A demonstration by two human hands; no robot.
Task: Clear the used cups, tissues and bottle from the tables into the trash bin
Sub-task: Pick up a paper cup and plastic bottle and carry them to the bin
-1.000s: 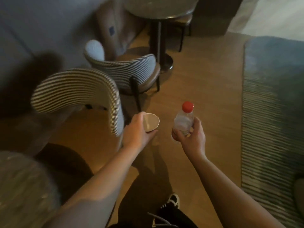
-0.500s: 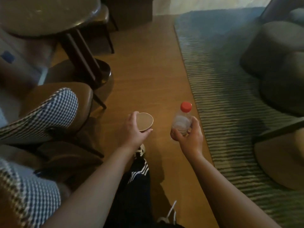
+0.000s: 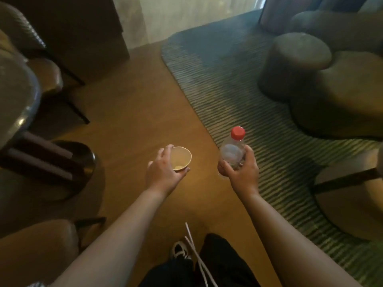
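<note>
While the left hand (image 3: 163, 172) grips a paper cup (image 3: 180, 158) with a pale residue at its bottom, the right hand (image 3: 241, 172) clasps a red-capped clear bottle (image 3: 233, 149).

This looks like a lounge or a cafe. It has a wooden floor (image 3: 132, 112), a big striped rug (image 3: 259, 131), soft round seats (image 3: 294, 65), padded chairs (image 3: 43, 73) and a round worktop (image 3: 14, 96) on a dark leg.
</note>
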